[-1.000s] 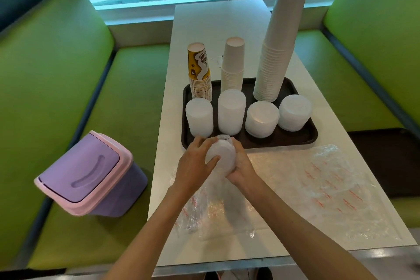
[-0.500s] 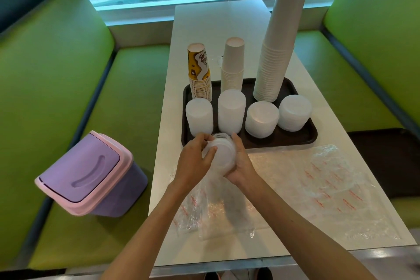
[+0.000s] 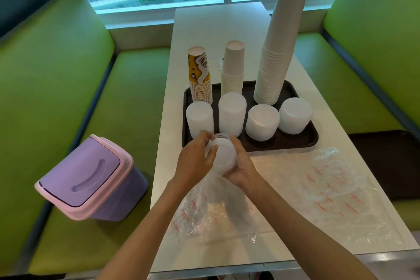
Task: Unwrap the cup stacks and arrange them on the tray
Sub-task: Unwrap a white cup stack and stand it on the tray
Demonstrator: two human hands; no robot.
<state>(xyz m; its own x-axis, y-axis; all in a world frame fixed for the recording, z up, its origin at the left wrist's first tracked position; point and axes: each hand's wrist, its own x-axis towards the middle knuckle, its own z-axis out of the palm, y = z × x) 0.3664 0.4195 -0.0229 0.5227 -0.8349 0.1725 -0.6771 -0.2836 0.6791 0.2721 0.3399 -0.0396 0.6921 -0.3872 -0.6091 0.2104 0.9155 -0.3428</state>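
Both my hands hold a translucent white stack of cups (image 3: 223,154) just above the table, in front of the dark tray (image 3: 302,143). My left hand (image 3: 193,161) grips its left side, my right hand (image 3: 242,166) cups its right and underside. A clear plastic wrapper (image 3: 213,216) trails from the stack toward me. On the tray stand a yellow printed cup stack (image 3: 200,75), a short white paper cup stack (image 3: 234,66), a tall white paper cup stack (image 3: 279,48) and several low translucent white stacks (image 3: 262,120).
A second clear wrapper with red print (image 3: 329,191) lies flat on the white table (image 3: 218,25) at the right. A purple bin with a pink rim (image 3: 91,179) sits on the green bench (image 3: 68,109) at the left. Another green bench (image 3: 375,52) lines the right side.
Both hands have carried the translucent stack a little forward, toward the tray's near left edge, and the wrapper has slid further down off it.
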